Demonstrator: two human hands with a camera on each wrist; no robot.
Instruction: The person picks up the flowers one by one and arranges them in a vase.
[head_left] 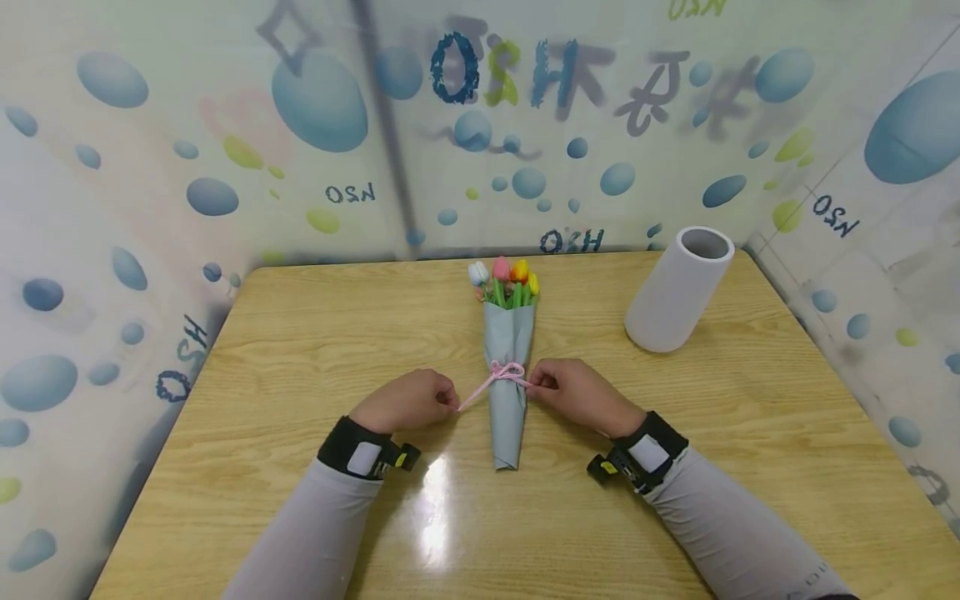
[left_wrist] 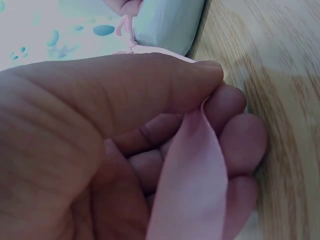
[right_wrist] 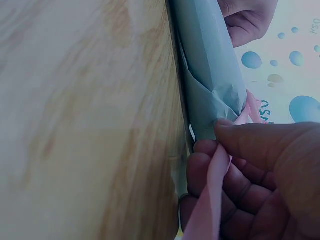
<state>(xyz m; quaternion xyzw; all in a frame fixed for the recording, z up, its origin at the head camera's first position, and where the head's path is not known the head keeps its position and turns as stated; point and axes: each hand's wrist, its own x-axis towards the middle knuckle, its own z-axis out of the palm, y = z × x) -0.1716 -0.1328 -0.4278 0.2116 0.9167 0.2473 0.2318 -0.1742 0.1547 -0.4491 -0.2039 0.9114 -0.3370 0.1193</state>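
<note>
A bouquet of tulips (head_left: 510,275) in white, pink, orange and yellow lies on the table, wrapped in pale blue-green paper (head_left: 507,433). Around its middle runs a pink ribbon (head_left: 507,372) with a bow loop on top. My left hand (head_left: 411,400) pinches one ribbon end between thumb and fingers, left of the bouquet; in the left wrist view the ribbon tail (left_wrist: 192,175) hangs down past the fingers. Close to the paper on the other side, my right hand (head_left: 581,393) pinches the other ribbon part (right_wrist: 212,187). The ribbon stretches straight toward the left hand.
A white vase (head_left: 678,292) stands at the back right of the wooden table (head_left: 315,325). Behind the table's far edge rises a backdrop (head_left: 525,167) printed with blue and green spots. Each wrist wears a black strap with a small camera.
</note>
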